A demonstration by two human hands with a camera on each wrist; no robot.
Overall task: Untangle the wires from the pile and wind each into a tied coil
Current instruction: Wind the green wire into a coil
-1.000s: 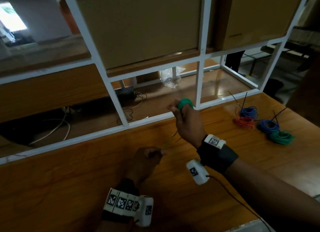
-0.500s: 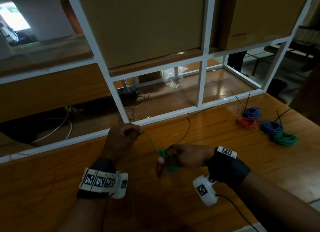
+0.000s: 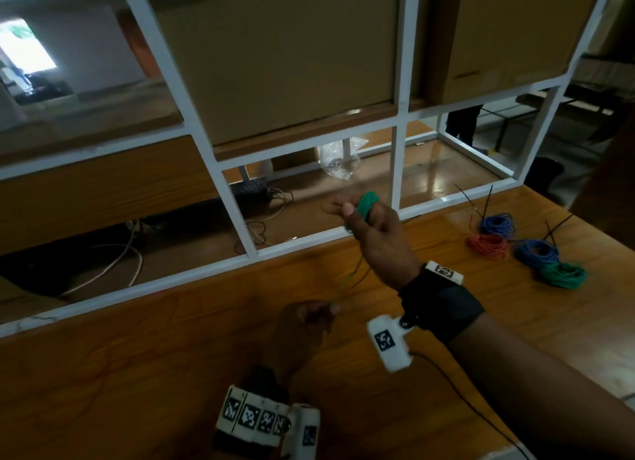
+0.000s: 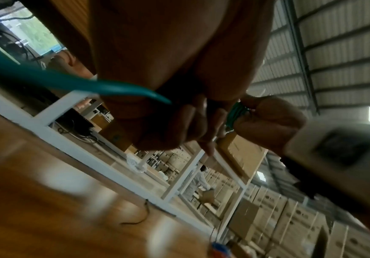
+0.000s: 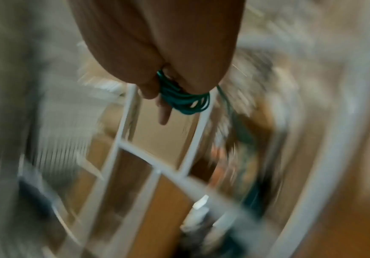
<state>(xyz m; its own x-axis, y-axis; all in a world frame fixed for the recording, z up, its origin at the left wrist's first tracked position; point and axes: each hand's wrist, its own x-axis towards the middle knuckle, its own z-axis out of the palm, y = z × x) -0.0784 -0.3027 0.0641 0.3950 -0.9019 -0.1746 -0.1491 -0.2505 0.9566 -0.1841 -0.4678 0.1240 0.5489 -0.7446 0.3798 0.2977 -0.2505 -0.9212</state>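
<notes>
The step in hand looks like winding: the right hand (image 3: 374, 232) is held up far over the table (image 3: 137, 373), near the white frame (image 3: 240, 225), with its fingers curled round a small green coil (image 3: 367, 203). A thin green wire (image 3: 350, 280) runs from that coil down to the left hand (image 3: 302, 325), which is near the person and pinches the wire in a closed fist. The next move, I think, is to bring the loose wire round the coil again, keeping it tight so the loops do not slip off. Four finished coils (image 3: 525, 250), blue, red, blue and green, lie at the far right of the table. Half a second ago the right hand was low and close to the left; now it has swung up and away, and the left hand has dropped nearer.
</notes>
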